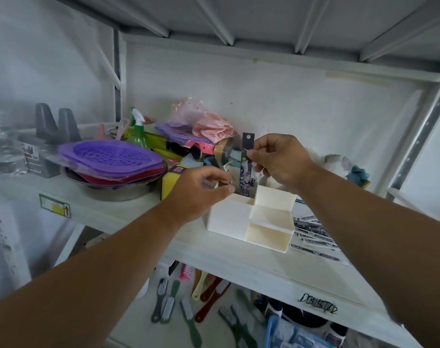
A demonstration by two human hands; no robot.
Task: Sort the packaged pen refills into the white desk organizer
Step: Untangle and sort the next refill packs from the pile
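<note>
The white desk organizer (230, 217) stands on the white shelf, with a tall back section and lower front compartments. My right hand (279, 160) pinches a long, narrow pen refill pack (246, 169) upright, its lower end dipping into the organizer's tall back-left compartment. My left hand (201, 190) hovers at the organizer's left rim with its fingers curled; whether it holds anything is unclear. More refill packs (314, 234) lie flat in a loose pile on the shelf just right of the organizer.
Left of the organizer sit a yellow sponge (169, 182), purple baskets (111, 156) stacked in a metal bowl, a green spray bottle (138, 131) and a heap of clutter. A teal object (359, 174) lies at the back right. Brushes lie on the lower shelf.
</note>
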